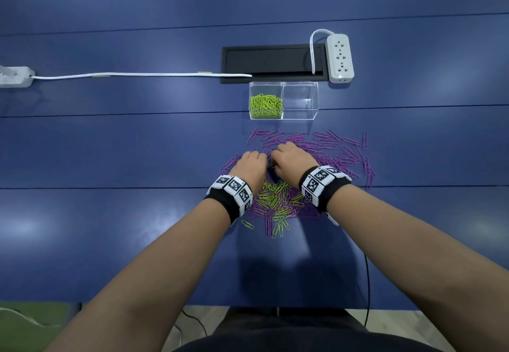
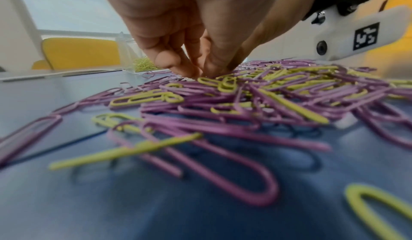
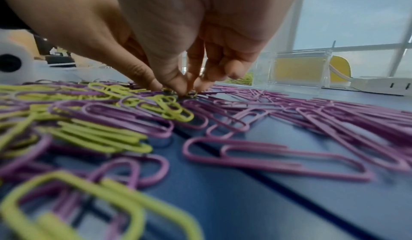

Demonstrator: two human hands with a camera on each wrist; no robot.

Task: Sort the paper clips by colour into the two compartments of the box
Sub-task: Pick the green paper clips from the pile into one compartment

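A clear two-compartment box [image 1: 283, 85] stands beyond the clips. Its left compartment holds green paper clips [image 1: 265, 106]; the right compartment [image 1: 300, 101] holds none. Purple paper clips [image 1: 333, 148] lie spread on the blue table in front of the box. Nearer me is a mixed pile of green and purple clips [image 1: 278, 200]. My left hand [image 1: 254, 161] and right hand [image 1: 286, 156] meet fingertip to fingertip at the pile's far edge. The right fingertips [image 3: 181, 89] pinch small green clips there. The left fingertips [image 2: 194, 73] are bunched on the clips beside them.
A white power strip [image 1: 339, 58] and a black cable tray [image 1: 272, 64] sit just behind the box. A white cable [image 1: 137, 75] runs left to another strip [image 1: 13, 76]. One green clip [image 1: 247, 224] lies alone by my left wrist.
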